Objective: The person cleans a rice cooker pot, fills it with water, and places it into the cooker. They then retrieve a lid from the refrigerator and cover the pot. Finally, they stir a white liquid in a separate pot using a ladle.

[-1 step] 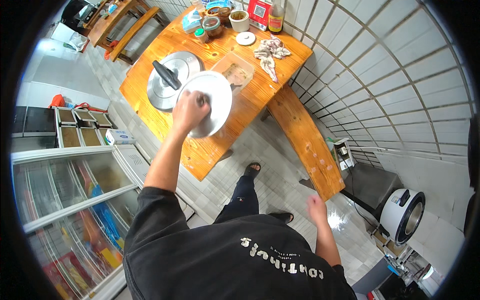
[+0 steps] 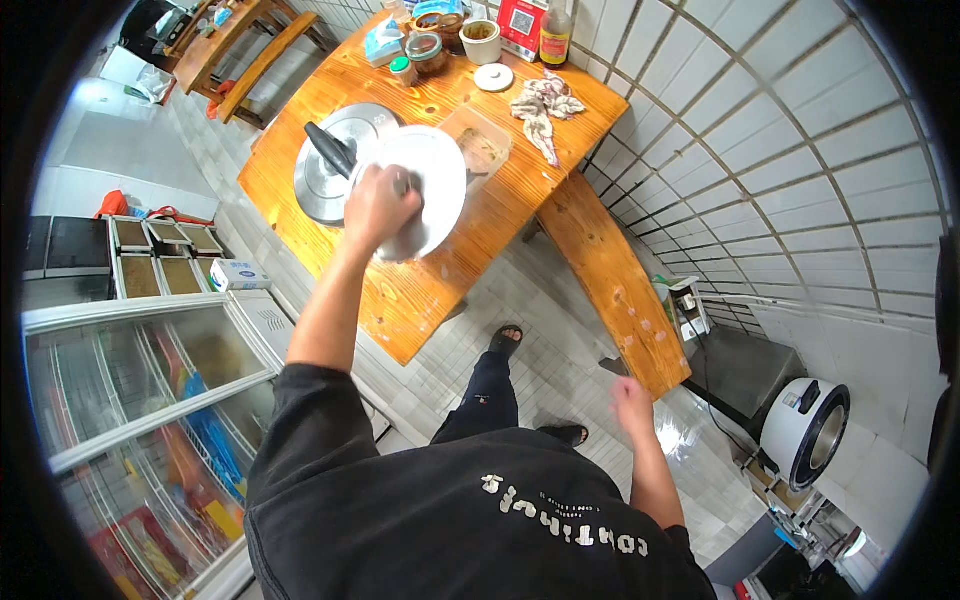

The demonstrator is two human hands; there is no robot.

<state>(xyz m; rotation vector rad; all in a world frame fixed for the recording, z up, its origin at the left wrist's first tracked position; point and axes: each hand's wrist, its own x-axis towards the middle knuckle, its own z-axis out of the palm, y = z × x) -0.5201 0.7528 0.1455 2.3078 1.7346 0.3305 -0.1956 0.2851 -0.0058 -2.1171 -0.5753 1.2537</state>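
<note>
Clock read on my whole view, twelve at the far edge.

Wooden tabletop (image 2: 400,315): largest item. Wooden bench (image 2: 612,290) lies off its four o'clock side, long axis running roughly eleven to five.

Pale disc (image 2: 440,185): held over the tabletop at my left hand, its near-circular outline hiding part of what lies beyond. Being round, it gives no clear long axis.

Round metal piece (image 2: 318,192): on the tabletop, at ten to eleven o'clock from my left hand. Whether pot or lid, I cannot tell. Its black handle (image 2: 330,148) runs from between ten and eleven to between four and five, near end meeting the disc's rim in view; contact not resolvable.

Clear container (image 2: 485,150): two o'clock from my left hand, partly behind the disc.

Crumpled cloth (image 2: 545,100): two o'clock from the container, apart from it.

Left hand (image 2: 383,210): fingers closed on the disc near its middle, apparently at a knob; blurred. Much the nearer hand to every piece above except the bench.

Right hand (image 2: 631,402): four o'clock from the left, well apart, near the bench's close end. Nothing seen in it; whether its fingers are open or closed, I cannot tell.

White crock (image 2: 481,50): one o'clock, far edge. Small white lid (image 2: 493,77) just beside it, between five and six.
</note>
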